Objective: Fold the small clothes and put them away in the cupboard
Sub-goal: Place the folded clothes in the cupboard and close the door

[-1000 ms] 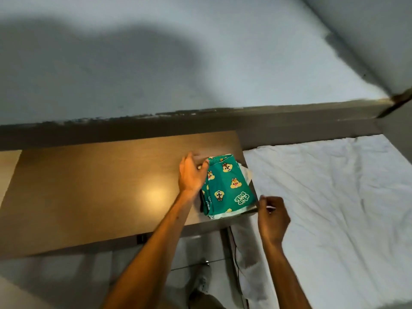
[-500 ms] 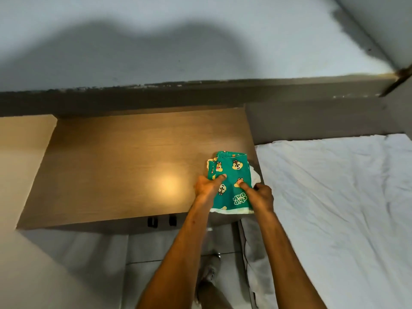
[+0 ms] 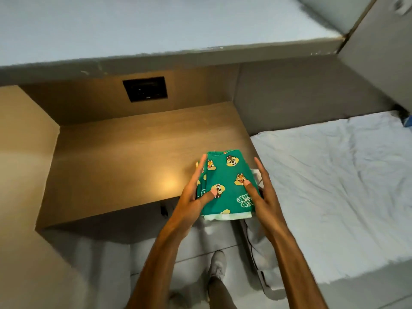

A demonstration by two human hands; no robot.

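Note:
A folded green garment printed with cartoon chipmunk faces tops a small stack of clothes at the right front corner of a wooden desk. A pale white edge of another piece shows under it. My left hand clasps the stack's left side, thumb on top. My right hand clasps its right side, thumb pressed on the green cloth. Both hands hold the stack between them. I cannot tell whether the stack rests on the desk or is lifted off it.
A bed with a rumpled white sheet lies to the right of the desk. A dark socket panel sits in the wall behind the desk. A cable hangs down by the bed. My shoe stands on the tiled floor below.
My right hand came from the bed's edge to the stack, and both hands shifted from on top of it to clasping its sides. The camera moved closer and tilted.

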